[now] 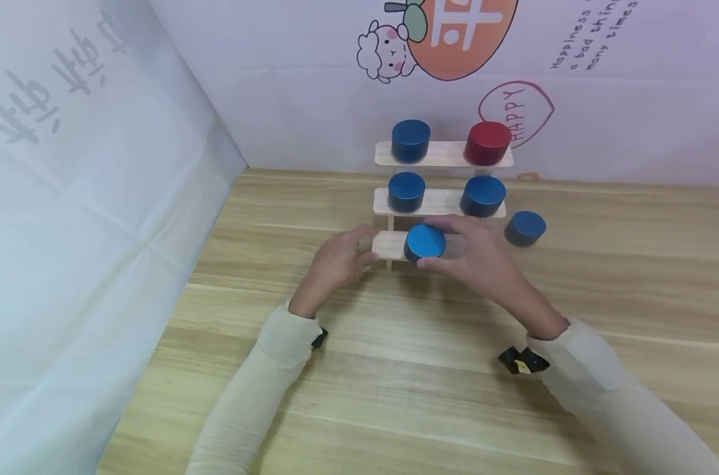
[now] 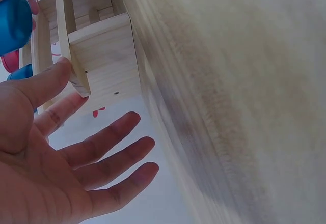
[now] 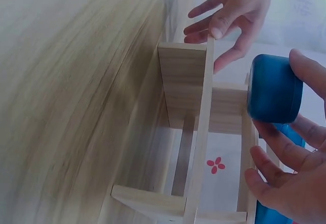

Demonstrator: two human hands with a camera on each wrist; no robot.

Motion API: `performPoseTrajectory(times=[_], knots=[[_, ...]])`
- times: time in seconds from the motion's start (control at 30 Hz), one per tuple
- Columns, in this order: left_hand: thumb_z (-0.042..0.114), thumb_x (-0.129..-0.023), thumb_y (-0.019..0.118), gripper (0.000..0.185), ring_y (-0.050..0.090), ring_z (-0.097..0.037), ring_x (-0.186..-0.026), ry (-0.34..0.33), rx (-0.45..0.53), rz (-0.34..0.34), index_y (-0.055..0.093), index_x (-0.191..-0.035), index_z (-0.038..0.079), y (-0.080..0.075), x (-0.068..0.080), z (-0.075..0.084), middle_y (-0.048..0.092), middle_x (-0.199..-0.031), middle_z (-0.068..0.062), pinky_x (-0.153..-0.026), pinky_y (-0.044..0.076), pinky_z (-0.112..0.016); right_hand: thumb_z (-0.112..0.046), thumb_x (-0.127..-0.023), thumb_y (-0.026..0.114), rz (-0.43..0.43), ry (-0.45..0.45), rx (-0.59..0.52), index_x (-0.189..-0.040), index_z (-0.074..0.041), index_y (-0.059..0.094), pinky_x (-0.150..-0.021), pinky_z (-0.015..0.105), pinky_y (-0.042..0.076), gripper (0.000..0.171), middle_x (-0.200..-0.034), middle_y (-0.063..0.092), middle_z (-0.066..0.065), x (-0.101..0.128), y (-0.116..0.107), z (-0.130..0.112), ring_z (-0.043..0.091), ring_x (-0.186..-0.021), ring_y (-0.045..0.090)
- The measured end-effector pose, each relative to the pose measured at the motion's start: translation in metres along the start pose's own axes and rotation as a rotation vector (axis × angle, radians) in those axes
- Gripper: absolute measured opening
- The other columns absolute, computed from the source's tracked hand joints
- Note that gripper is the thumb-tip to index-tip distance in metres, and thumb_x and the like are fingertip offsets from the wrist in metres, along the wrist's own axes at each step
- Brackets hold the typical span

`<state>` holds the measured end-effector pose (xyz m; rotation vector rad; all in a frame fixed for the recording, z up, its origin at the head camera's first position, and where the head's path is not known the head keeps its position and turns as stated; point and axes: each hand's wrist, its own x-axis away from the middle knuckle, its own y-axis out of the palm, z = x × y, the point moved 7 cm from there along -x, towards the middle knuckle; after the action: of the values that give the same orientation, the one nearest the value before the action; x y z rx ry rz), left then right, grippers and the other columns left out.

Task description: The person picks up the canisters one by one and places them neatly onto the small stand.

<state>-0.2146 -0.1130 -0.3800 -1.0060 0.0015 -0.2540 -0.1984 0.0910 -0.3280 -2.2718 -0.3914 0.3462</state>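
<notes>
A three-tier wooden stand (image 1: pixel 389 247) holds round tins. My right hand (image 1: pixel 484 257) grips a blue tin (image 1: pixel 425 243) between thumb and fingers, over the lowest board; a gap shows between tin and board in the right wrist view. With thumb and index finger my left hand (image 1: pixel 334 260) pinches the left end of that board, while its other fingers (image 2: pixel 109 165) spread loosely in the left wrist view. On the middle tier sit two blue tins, one left (image 1: pixel 406 191) and one right (image 1: pixel 483 196). The top tier carries a blue tin (image 1: pixel 411 141) and a red tin (image 1: pixel 487 142).
Another blue tin (image 1: pixel 524 228) stands on the wooden table (image 1: pixel 395 382), right of the stand. Behind is a white printed backdrop (image 1: pixel 300 99), close to the top tier. A white sheet (image 1: pixel 98 231) hangs along the left side.
</notes>
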Motion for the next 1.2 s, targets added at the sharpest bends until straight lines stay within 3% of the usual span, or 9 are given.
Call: performPoseTrajectory(times=[0.3, 0.63, 1.2], knots=[[0.025, -0.096, 0.070, 0.046, 0.047, -0.019, -0.064, 0.014, 0.021, -0.002, 0.057, -0.140, 0.018, 0.001, 0.001, 0.000, 0.053, -0.074, -0.004, -0.055, 0.037, -0.030, -0.032, -0.081, 0.086, -0.013, 0.013, -0.063, -0.138, -0.008, 0.059, -0.103, 0.060, 0.038, 0.068, -0.137, 0.058, 0.013, -0.008, 0.010, -0.001, 0.036, -0.130, 0.048], [0.025, -0.097, 0.069, 0.047, 0.050, -0.019, -0.066, 0.002, 0.024, -0.006, 0.056, -0.141, 0.018, 0.001, 0.001, -0.001, 0.055, -0.077, -0.003, -0.056, 0.038, -0.030, -0.027, -0.080, 0.088, 0.049, 0.038, -0.105, -0.135, -0.003, 0.059, -0.100, 0.054, 0.043, 0.067, -0.133, 0.060, 0.016, -0.011, 0.024, -0.003, 0.036, -0.125, 0.053], [0.027, -0.098, 0.068, 0.048, 0.047, -0.017, -0.058, 0.005, 0.003, -0.014, 0.054, -0.143, 0.018, 0.001, 0.001, -0.002, 0.051, -0.070, -0.003, -0.052, 0.035, -0.028, -0.031, -0.083, 0.084, 0.075, 0.075, -0.057, -0.138, -0.005, 0.057, -0.102, 0.056, 0.041, 0.066, -0.134, 0.060, 0.017, -0.021, 0.037, -0.001, 0.037, -0.124, 0.054]])
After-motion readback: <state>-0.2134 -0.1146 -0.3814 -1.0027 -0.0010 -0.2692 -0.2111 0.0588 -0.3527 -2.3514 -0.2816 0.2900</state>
